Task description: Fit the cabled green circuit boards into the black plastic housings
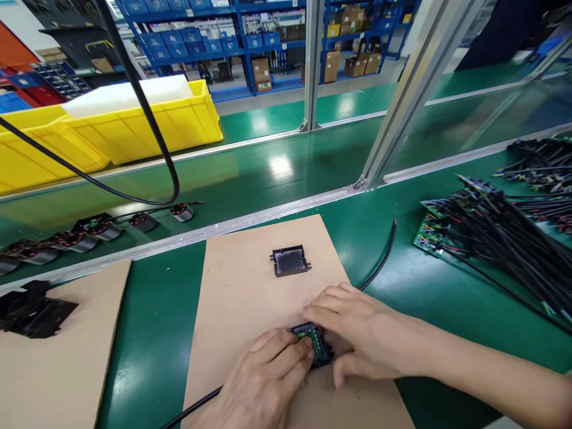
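A small green circuit board [316, 341] sits in a black plastic housing [328, 357] on the cardboard sheet [241, 286]. The bunched fingers of my left hand [268, 375] press on the board's left part and cover it. At the housing's right side, my right hand [370, 333] is open, its thumb apart from its fingers; the fingertips are by the upper right corner. A black cable [385, 256] runs out beyond my right hand, and another cable stretch [192, 408] emerges at lower left beside my left hand. Farther up the sheet lies a black rectangular cover [290, 261].
Circuit boards [431, 232] with bundled black cables [504, 238] lie at right. Black plastic parts [36, 313] rest on cardboard at left. Motor-like metal parts [143, 221] line up behind a metal rail [250, 215]. Yellow bins [165, 128] stand beyond; a black cable [138, 89] hangs down.
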The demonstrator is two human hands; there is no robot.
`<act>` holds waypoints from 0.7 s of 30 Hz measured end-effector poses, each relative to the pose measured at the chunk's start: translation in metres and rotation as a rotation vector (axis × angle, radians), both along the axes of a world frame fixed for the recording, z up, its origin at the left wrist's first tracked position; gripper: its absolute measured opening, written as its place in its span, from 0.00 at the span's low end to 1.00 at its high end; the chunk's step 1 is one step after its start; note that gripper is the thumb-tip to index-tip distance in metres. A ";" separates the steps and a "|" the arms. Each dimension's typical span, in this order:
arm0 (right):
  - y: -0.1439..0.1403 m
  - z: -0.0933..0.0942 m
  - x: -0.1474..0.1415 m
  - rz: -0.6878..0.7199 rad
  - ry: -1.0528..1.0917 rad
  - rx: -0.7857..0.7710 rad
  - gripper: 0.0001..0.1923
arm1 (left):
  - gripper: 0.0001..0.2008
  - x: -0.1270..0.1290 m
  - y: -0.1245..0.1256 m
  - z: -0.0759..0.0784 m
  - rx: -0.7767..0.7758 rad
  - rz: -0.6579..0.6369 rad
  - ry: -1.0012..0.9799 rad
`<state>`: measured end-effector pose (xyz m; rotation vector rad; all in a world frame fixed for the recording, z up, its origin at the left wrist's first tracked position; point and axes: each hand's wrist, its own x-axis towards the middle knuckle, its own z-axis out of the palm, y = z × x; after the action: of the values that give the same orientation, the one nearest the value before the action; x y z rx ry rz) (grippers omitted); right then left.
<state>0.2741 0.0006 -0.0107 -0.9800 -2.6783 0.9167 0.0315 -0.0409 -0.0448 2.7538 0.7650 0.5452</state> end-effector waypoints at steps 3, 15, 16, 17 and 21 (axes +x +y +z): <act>0.006 0.004 0.017 -0.095 -0.003 -0.010 0.22 | 0.14 -0.001 -0.002 -0.008 0.053 0.023 -0.021; -0.010 0.008 0.007 -0.081 -0.087 -0.054 0.08 | 0.16 -0.001 -0.007 -0.016 0.062 0.060 -0.046; -0.009 0.010 0.007 -0.114 -0.110 -0.084 0.07 | 0.16 -0.001 -0.007 -0.015 0.059 0.057 -0.045; -0.009 0.011 0.006 -0.126 -0.122 -0.108 0.08 | 0.15 0.000 -0.007 -0.014 0.061 0.058 -0.049; -0.010 0.003 -0.002 -0.002 -0.053 -0.014 0.08 | 0.13 0.003 -0.007 -0.013 0.092 0.093 -0.095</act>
<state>0.2723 -0.0097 -0.0077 -1.0231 -2.7175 0.9235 0.0347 -0.0478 -0.0577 2.7621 0.8694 0.7422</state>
